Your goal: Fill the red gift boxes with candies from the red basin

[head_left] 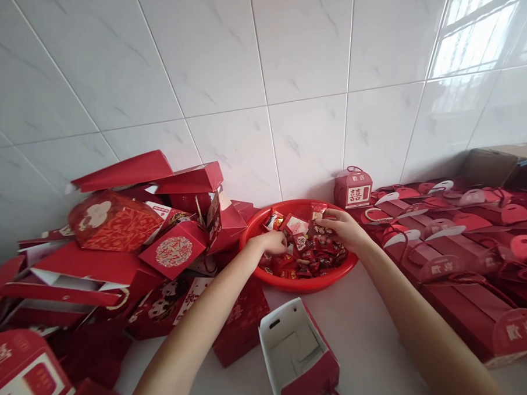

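A round red plastic basket stands against the wall, holding several wrapped candies. My left hand reaches into its left side with the fingers curled in; whatever they hold is hidden. At the basket's right side, my right hand pinches a wrapped candy in a red and beige wrapper at its fingertips. In front of the basket, between my forearms, sits an opened red gift box, its pale inside facing up with nothing in it.
A loose heap of red gift boxes fills the left side. On the right stand rows of closed red boxes with cord handles. One small closed box stands by the tiled wall. A brown carton is at far right.
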Tool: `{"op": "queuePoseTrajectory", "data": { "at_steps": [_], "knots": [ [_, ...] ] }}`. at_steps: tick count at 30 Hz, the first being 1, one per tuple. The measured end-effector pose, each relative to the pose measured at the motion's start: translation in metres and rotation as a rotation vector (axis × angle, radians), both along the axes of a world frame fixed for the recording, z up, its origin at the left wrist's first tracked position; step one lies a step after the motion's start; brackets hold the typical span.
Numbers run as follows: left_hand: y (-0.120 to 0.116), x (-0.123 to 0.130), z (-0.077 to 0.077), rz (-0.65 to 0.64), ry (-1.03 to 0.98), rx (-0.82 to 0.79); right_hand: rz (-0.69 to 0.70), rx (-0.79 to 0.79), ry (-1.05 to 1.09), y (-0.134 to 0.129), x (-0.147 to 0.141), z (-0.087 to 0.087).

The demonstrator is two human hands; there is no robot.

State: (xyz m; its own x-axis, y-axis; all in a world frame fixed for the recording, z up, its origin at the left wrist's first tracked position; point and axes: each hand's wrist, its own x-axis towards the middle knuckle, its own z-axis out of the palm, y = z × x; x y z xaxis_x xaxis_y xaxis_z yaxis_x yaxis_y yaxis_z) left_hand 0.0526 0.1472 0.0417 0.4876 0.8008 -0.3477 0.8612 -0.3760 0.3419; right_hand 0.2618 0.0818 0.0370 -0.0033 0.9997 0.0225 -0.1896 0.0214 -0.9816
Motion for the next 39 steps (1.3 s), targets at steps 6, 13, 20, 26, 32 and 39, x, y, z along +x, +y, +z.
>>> {"op": "queuePoseTrajectory", "data": {
  "at_steps": [6,13,20,26,32,39],
  "knots": [
    [-0.008,-0.003,-0.001,-0.089,0.192,0.034,-0.026,-0.009,-0.022,-0.003,-0.003,0.001],
    [-0.014,0.006,-0.006,-0.236,0.172,0.085,-0.017,-0.010,-0.038,-0.007,-0.005,0.003],
    [-0.017,0.015,-0.008,-0.340,0.125,0.120,-0.001,0.007,-0.016,-0.007,-0.005,0.003],
    [-0.014,0.020,-0.013,-0.360,0.132,0.130,0.006,0.009,0.011,-0.009,-0.005,0.005],
    [-0.016,0.020,-0.014,-0.377,0.110,0.136,0.008,0.020,0.017,-0.004,-0.004,0.001],
    [-0.015,0.028,-0.005,-0.395,0.035,0.196,-0.042,0.006,0.036,0.004,-0.002,-0.004]
  ]
}}
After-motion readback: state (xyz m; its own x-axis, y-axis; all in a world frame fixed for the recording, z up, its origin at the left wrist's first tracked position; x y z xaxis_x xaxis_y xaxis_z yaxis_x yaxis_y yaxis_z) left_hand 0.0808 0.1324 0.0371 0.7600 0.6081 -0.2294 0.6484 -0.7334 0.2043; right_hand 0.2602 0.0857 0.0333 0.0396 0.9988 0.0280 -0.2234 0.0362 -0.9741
